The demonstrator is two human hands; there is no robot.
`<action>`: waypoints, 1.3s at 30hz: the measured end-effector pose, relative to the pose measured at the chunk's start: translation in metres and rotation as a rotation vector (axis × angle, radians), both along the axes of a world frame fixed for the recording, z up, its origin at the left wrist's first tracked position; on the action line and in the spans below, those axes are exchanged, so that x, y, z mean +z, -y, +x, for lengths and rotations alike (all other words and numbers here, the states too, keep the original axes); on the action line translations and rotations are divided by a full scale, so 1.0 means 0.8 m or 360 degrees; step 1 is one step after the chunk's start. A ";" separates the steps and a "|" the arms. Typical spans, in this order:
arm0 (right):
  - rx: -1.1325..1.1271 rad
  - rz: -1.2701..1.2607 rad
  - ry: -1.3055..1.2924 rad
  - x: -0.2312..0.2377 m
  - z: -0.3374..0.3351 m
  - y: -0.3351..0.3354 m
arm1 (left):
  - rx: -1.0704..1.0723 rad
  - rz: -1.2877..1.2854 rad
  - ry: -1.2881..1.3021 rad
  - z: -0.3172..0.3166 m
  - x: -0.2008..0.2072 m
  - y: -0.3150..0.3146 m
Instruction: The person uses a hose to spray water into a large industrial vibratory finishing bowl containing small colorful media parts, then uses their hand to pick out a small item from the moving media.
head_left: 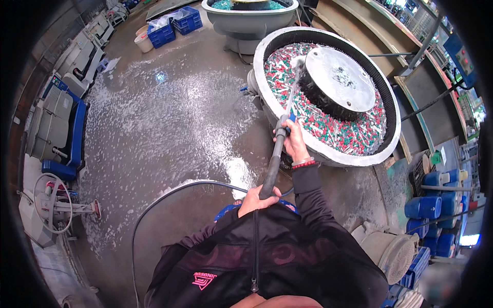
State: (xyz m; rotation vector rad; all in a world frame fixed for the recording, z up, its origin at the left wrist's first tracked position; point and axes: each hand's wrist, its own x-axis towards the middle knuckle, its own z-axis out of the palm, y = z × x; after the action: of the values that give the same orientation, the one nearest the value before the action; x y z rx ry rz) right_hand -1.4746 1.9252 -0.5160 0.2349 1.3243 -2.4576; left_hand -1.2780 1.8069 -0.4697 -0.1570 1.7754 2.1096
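Note:
My right hand (pixel 295 140), with a red bead bracelet at its wrist, is closed around the front part of a dark grey spray wand (pixel 274 164). Lower down, close to my jacket, my left hand (pixel 256 201) wraps the wand's thick rear end. A thin pale streak, probably a water jet, runs from the wand's tip over the rim of a round vibratory finishing bowl (pixel 321 155). Red, green and white tumbling media (pixel 328 131) mixed with shiny slender pieces fill its ring-shaped channel. A wet white disc cover (pixel 340 77) tops the bowl's dark centre post.
A dark hose (pixel 169 193) loops over the wet, foamy floor (pixel 169 123). Beyond stand a second bowl (pixel 246 23), blue crates (pixel 162 33) and a white bucket (pixel 144 43). Machines with a handwheel (pixel 37 190) line the left; blue jugs (pixel 422 207) and a control box (pixel 458 59) are right.

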 end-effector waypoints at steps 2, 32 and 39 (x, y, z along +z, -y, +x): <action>-0.0057 -0.0025 0.0053 0.003 0.004 0.003 | 0.0041 0.0003 -0.0100 0.002 -0.004 -0.001; -0.0081 0.0038 -0.0041 -0.033 -0.010 -0.044 | -0.0068 0.0005 -0.0050 -0.020 -0.023 -0.025; -0.0160 0.0058 0.0131 -0.037 -0.007 -0.076 | -0.0130 0.0035 -0.0015 -0.029 -0.028 -0.040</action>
State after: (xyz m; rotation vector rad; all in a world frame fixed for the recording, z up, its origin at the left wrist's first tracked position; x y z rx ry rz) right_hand -1.4801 1.9858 -0.5459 0.4170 1.3538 -2.4783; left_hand -1.3013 1.8385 -0.4920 -0.0673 1.7330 2.0750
